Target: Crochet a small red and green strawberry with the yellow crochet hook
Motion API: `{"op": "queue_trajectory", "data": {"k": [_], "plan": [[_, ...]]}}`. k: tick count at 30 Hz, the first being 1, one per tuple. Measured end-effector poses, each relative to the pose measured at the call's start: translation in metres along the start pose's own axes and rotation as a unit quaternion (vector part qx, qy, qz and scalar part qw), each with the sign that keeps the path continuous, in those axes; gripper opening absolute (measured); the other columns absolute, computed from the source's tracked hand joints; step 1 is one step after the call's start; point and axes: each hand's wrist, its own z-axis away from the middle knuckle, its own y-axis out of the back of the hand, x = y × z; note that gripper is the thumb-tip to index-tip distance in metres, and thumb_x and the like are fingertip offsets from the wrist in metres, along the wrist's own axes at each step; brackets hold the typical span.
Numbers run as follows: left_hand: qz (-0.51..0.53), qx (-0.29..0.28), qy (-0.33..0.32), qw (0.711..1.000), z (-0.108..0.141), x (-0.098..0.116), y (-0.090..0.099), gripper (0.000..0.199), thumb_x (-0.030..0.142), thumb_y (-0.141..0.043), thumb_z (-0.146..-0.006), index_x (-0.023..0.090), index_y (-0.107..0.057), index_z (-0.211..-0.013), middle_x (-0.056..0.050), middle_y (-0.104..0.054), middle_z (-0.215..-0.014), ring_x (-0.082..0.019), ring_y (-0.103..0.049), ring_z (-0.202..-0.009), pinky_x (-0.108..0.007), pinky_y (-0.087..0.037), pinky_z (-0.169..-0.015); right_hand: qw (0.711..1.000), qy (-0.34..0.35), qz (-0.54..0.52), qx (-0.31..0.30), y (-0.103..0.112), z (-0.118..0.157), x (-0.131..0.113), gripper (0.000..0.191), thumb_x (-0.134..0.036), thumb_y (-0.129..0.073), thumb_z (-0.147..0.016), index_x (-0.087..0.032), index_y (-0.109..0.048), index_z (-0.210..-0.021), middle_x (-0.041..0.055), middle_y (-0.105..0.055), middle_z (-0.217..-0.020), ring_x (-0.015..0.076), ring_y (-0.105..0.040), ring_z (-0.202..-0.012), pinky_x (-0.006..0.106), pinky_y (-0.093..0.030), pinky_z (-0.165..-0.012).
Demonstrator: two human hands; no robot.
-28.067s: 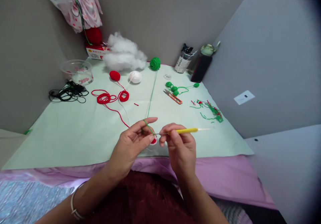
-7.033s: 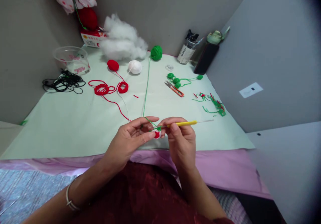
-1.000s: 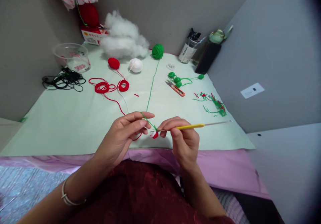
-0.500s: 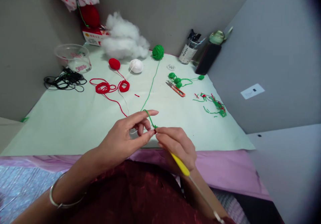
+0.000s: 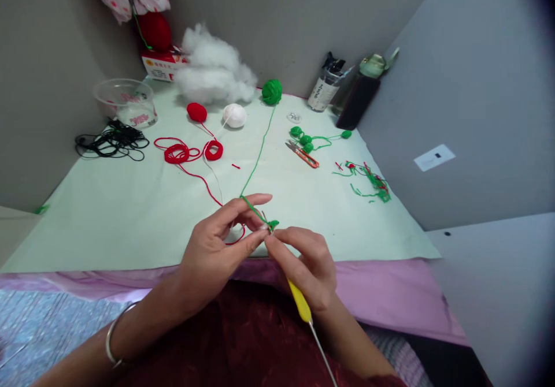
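A person sits at a pale green tabletop (image 5: 130, 214), seen from above, both hands meeting just below the middle of the frame. One second earlier the yellow-handled crochet hook (image 5: 300, 301) lay level, its handle pointing to the right edge of the frame. It has since swung round: the handle now slants down toward the lower right of the frame, along the right palm and toward the wrist, with the bare metal shaft trailing off the bottom edge. The hook end sits at the small green crochet piece (image 5: 273, 224), so this looks like a turn of the hook in the middle of a stitch, though the tip itself is too small to make out.

The right hand (image 5: 306, 265) is closed on the crochet hook, thumb and forefinger pinched together near its working end. The left hand (image 5: 217, 245) pinches the crochet piece between thumb and middle finger, while the forefinger is stretched out straight with the green yarn strand (image 5: 258, 159) draped over it. That strand runs taut up the middle of the frame to a green yarn ball (image 5: 271, 91) near the back wall. A loop of red yarn (image 5: 236, 238) hangs beneath the left fingers.

Further up lie a red yarn coil (image 5: 213, 149), orange-handled scissors (image 5: 302, 155) and white stuffing (image 5: 214, 75).
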Motion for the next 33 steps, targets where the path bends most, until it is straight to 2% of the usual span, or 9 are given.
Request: {"op": "queue_trajectory", "data": {"k": [4, 9, 13, 16, 19, 23, 27, 30, 33], "plan": [[0.156, -0.05, 0.084, 0.983, -0.001, 0.0, -0.002, 0.044, 0.022, -0.086, -0.082, 0.03, -0.077, -0.125, 0.003, -0.067, -0.083, -0.012, -0.062, -0.079, -0.023, -0.051, -0.078, 0.993, 0.081, 0.067, 0.057, -0.005, -0.001, 0.0, 0.045, -0.007, -0.071, -0.092, -0.018, -0.068, -0.136, 0.0074, -0.074, -0.102, 0.021, -0.072, -0.095, 0.032, -0.067, -0.081], [0.284, -0.093, 0.218, 0.929, -0.007, -0.004, 0.003, 0.047, 0.024, -0.087, -0.082, 0.025, -0.076, -0.128, 0.001, -0.064, -0.082, -0.009, -0.06, -0.075, -0.019, -0.049, -0.073, 0.994, -0.003, -0.098, 0.053, -0.005, -0.006, 0.008, 0.039, -0.01, -0.064, -0.098, -0.026, -0.07, -0.132, 0.0057, -0.077, -0.108, 0.0194, -0.074, -0.094, 0.033, -0.065, -0.076], [0.245, -0.063, 0.175, 0.952, -0.011, -0.008, 0.008, 0.038, 0.024, -0.087, -0.082, 0.024, -0.081, -0.12, 0.001, -0.063, -0.084, -0.008, -0.057, -0.076, -0.017, -0.045, -0.07, 0.943, -0.155, -0.282, 0.08, -0.005, -0.015, 0.013, 0.023, -0.015, -0.059, -0.102, -0.026, -0.077, -0.111, 0.0024, -0.074, -0.091, 0.0172, -0.071, -0.081, 0.033, -0.061, -0.071], [0.208, -0.061, 0.141, 0.966, -0.011, -0.01, 0.006, 0.033, 0.025, -0.086, -0.083, 0.026, -0.082, -0.116, 0.0, -0.063, -0.085, -0.01, -0.057, -0.08, -0.019, -0.047, -0.075, 0.903, -0.204, -0.364, 0.102, -0.01, -0.019, 0.014, 0.019, -0.021, -0.06, -0.102, -0.025, -0.078, -0.102, 0.0026, -0.072, -0.089, 0.0157, -0.068, -0.074, 0.032, -0.057, -0.064], [0.182, -0.065, 0.126, 0.973, -0.009, -0.012, 0.003, 0.032, 0.026, -0.085, -0.085, 0.029, -0.082, -0.117, 0.001, -0.066, -0.087, -0.012, -0.06, -0.086, -0.022, -0.049, -0.083, 0.914, -0.201, -0.341, 0.085, -0.015, -0.019, 0.012, 0.019, -0.019, -0.061, -0.102, -0.026, -0.079, -0.106, 0.0047, -0.077, -0.099, 0.0193, -0.072, -0.088, 0.035, -0.06, -0.072], [0.182, -0.047, 0.102, 0.977, -0.007, -0.015, -0.002, 0.037, 0.025, -0.086, -0.085, 0.031, -0.08, -0.121, 0.002, -0.069, -0.086, -0.011, -0.063, -0.086, -0.022, -0.05, -0.084, 0.968, -0.131, -0.206, 0.068, -0.018, -0.011, 0.007, 0.031, -0.009, -0.063, -0.099, -0.027, -0.076, -0.12, 0.005, -0.076, -0.103, 0.0192, -0.073, -0.093, 0.035, -0.062, -0.079], [0.265, -0.056, 0.167, 0.948, -0.007, -0.017, -0.004, 0.041, 0.026, -0.085, -0.085, 0.028, -0.078, -0.126, 0.001, -0.072, -0.092, -0.011, -0.065, -0.089, -0.021, -0.051, -0.086, 0.992, -0.053, -0.09, 0.063, -0.02, -0.004, 0.006, 0.041, -0.006, -0.069, -0.094, -0.027, -0.074, -0.129, 0.0087, -0.073, -0.114, 0.0207, -0.072, -0.101, 0.034, -0.063, -0.079], [0.305, -0.071, 0.228, 0.922, -0.01, -0.016, 0.0, 0.038, 0.024, -0.084, -0.084, 0.022, -0.08, -0.122, -0.002, -0.074, -0.091, -0.011, -0.064, -0.084, -0.021, -0.052, -0.085, 0.972, -0.12, -0.177, 0.093, -0.017, -0.008, 0.01, 0.03, -0.011, -0.064, -0.098, -0.028, -0.077, -0.119, 0.0061, -0.074, -0.102, 0.0195, -0.071, -0.091, 0.035, -0.062, -0.075], [0.303, -0.064, 0.217, 0.926, -0.012, -0.014, 0.002, 0.029, 0.021, -0.084, -0.083, 0.02, -0.084, -0.112, -0.001, -0.073, -0.086, -0.009, -0.062, -0.078, -0.018, -0.051, -0.08, 0.907, -0.23, -0.325, 0.136, -0.015, -0.016, 0.013, 0.018, -0.022, -0.061, -0.102, -0.027, -0.079, -0.103, 0.0026, -0.071, -0.087, 0.0157, -0.065, -0.07, 0.032, -0.057, -0.063]]}}
